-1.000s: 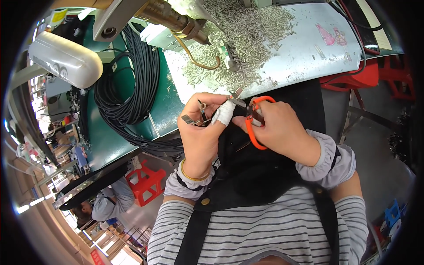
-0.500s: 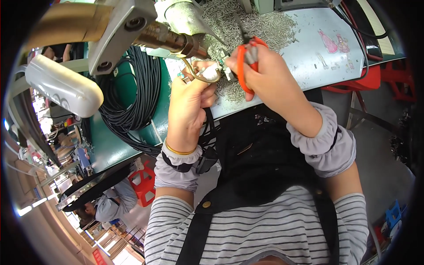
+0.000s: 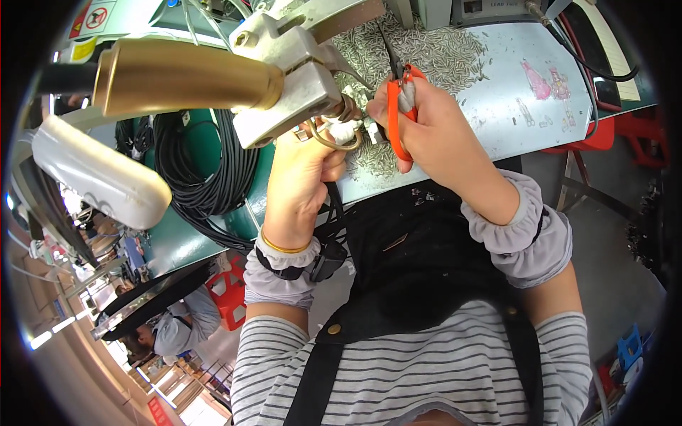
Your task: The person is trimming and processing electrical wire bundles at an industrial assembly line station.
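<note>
My left hand (image 3: 298,174) is closed under the soldering head, its fingertips partly hidden by a metal clamp (image 3: 288,103) and a curved brass tube (image 3: 335,144). A black cable (image 3: 335,202) comes out below its fingers, and something white shows at the thumb tip. In my right hand (image 3: 444,131) are orange-handled pliers (image 3: 395,128), their dark jaws pointing away from me. The right fingertips come close to a small white and metal part (image 3: 373,131) beside the left hand; whether they touch it, I cannot tell.
Many small silvery pieces (image 3: 444,53) are strewn over the white board (image 3: 497,131). A gold-coloured cylinder (image 3: 188,77) and a pale lamp-like housing (image 3: 99,170) hang at the left, above a coil of black cable (image 3: 206,170). Red stools (image 3: 227,295) stand near the bench.
The gold cylinder and clamp have come into view further right and lower, now covering more of my left fingers. My right hand has shifted slightly, still holding the pliers.
</note>
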